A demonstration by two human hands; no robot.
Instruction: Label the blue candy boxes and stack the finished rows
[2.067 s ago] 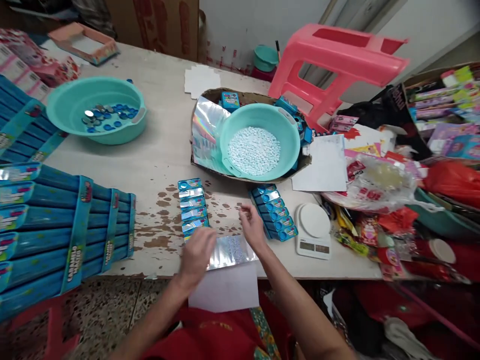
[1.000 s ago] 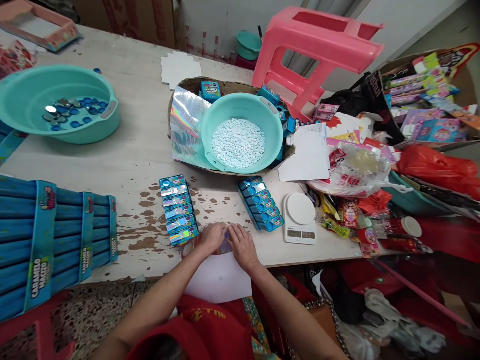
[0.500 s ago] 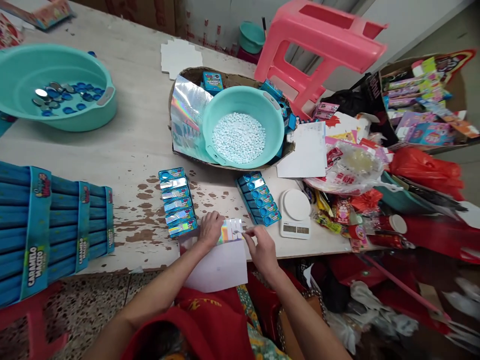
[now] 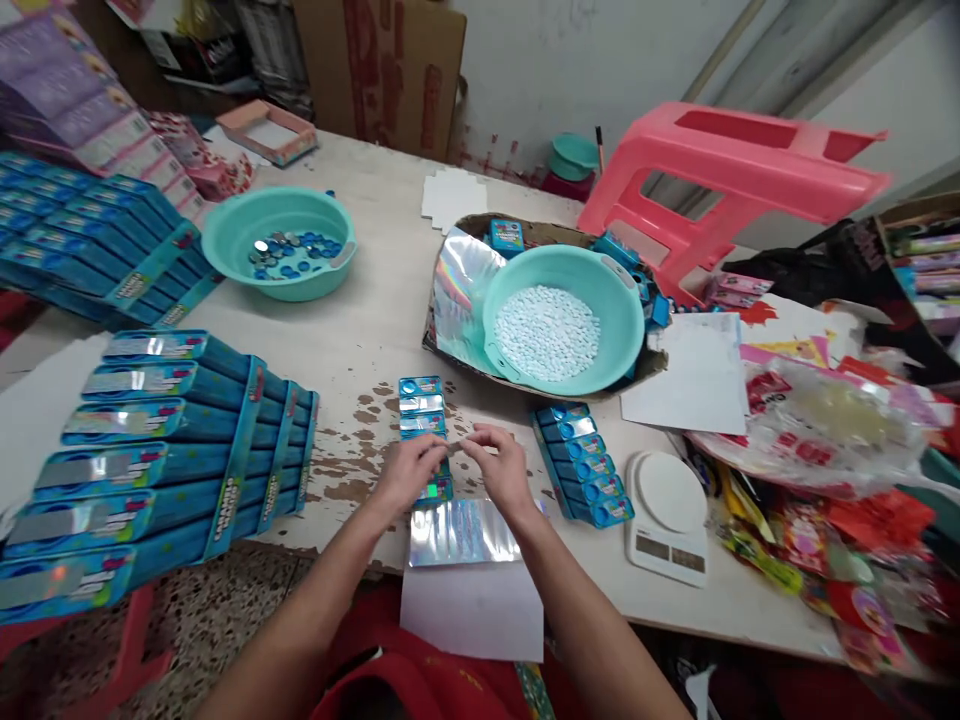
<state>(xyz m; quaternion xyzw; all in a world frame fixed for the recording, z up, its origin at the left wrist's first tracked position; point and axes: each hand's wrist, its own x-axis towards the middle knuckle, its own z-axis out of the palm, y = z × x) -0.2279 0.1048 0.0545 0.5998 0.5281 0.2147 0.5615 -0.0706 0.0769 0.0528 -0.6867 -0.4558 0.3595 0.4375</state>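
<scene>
My left hand [image 4: 411, 470] and my right hand [image 4: 501, 468] meet fingertip to fingertip over a column of blue candy boxes [image 4: 421, 403]. Both are closed in a pinch, with a thin strip, apparently a sticker, stretched between them; its details are too small to see. Several of these boxes carry shiny silver strips. Below my hands, a holographic sticker sheet [image 4: 465, 532] lies with a white backing sheet [image 4: 472, 610] at the table's front edge. Right of my right hand stands a second row of blue boxes [image 4: 585, 465].
A turquoise basin [image 4: 630, 330] of pale candies sits in a cardboard box. Another basin [image 4: 300, 285] holds blue and silver discs. Stacked blue boxes [image 4: 187, 450] rise at left. A kitchen scale [image 4: 667, 510], a pink stool [image 4: 720, 165] and heaped wrappers [image 4: 810, 540] lie rightward.
My hands have left the sticker sheet and come together above the left column of boxes, with a thin strip between them. The view has turned left, showing more stacked boxes.
</scene>
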